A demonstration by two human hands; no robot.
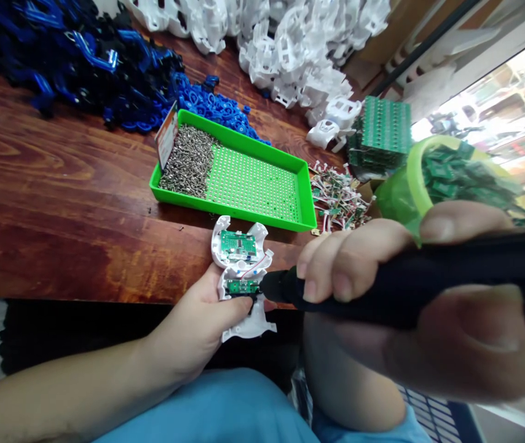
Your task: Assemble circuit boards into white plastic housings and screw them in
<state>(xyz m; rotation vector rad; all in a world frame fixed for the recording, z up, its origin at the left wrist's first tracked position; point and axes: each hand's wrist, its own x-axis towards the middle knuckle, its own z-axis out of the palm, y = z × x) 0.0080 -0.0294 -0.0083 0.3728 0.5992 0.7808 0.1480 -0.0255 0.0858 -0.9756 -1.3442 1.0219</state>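
Note:
My left hand (200,323) grips a white plastic shell (240,274) with two small green circuit boards fitted in it, held at the near edge of the wooden table. My right hand (410,289), close to the camera, is wrapped round a black electric screwdriver (382,286). The screwdriver's tip touches the lower green board (243,287) in the shell. A thin red wire runs between the two boards.
A green tray (306,203) holding a heap of small screws (189,163) lies just beyond the shell. Blue and black plastic parts (106,67) pile up at the far left, white shells (299,49) at the far middle. Green circuit boards (382,132) and wired boards (339,197) lie at the right.

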